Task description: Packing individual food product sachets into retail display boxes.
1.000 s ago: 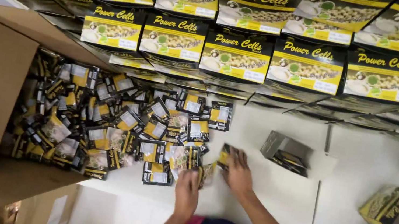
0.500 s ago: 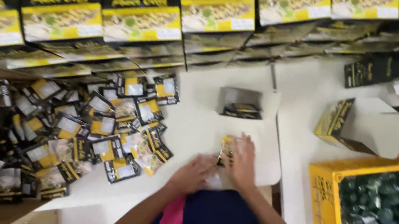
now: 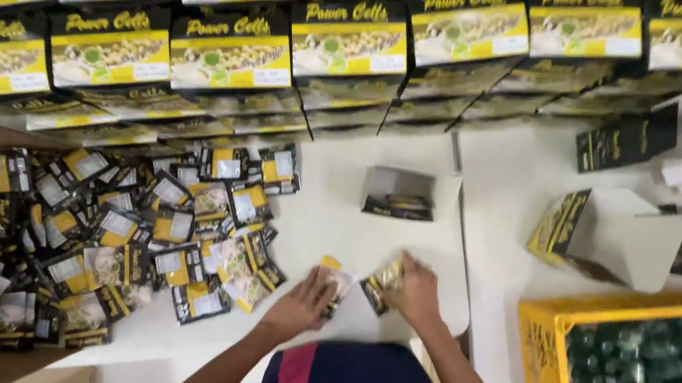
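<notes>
Left hand [image 3: 300, 304] and right hand [image 3: 415, 291] each pinch a small sachet [image 3: 337, 277] over the white bench [image 3: 327, 217]; a big sachet pile [image 3: 89, 241] remains unsorted beside them.

Two small black-and-yellow sachets [image 3: 335, 277] — one in each hand — held just above the white table.
</notes>
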